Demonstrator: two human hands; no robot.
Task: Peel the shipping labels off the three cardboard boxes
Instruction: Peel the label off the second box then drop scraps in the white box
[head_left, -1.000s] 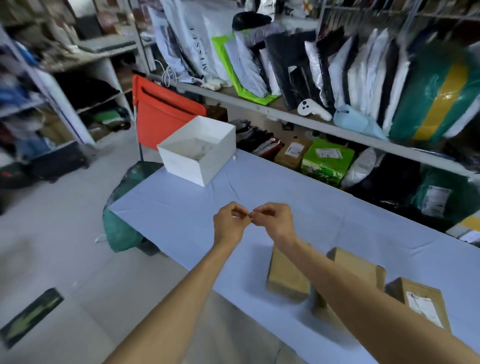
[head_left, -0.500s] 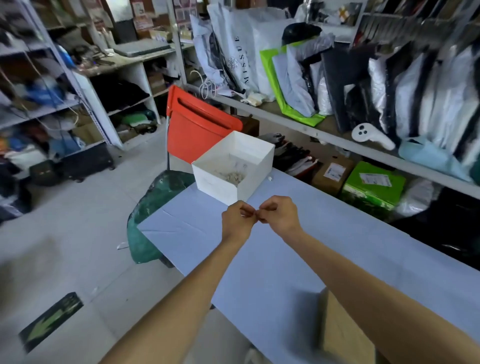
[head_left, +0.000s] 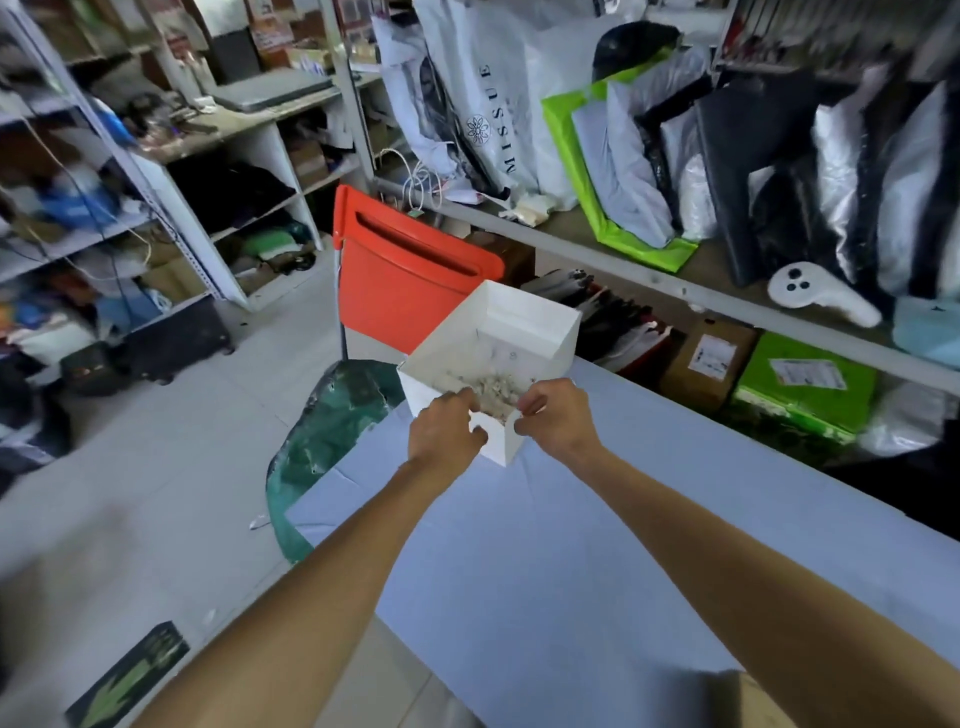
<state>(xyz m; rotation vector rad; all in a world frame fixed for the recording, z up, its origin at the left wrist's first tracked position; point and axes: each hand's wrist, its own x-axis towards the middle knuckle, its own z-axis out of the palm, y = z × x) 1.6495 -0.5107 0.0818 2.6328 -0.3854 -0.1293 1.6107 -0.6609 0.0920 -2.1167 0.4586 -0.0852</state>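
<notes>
Both hands have moved from mid-table to the white bin (head_left: 519, 332) at the far left corner: left hand (head_left: 445, 435) and right hand (head_left: 553, 421) now apart, fingers loosely curled, likely dropping a label scrap.

One head-worn wide view looks forward and down along outstretched arms, close over the table (head_left: 571, 571).

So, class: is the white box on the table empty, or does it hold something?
Not empty. The open-topped white box has a heap of small pale scraps on its floor, well below the rim; both hands are at its near edge.
</notes>
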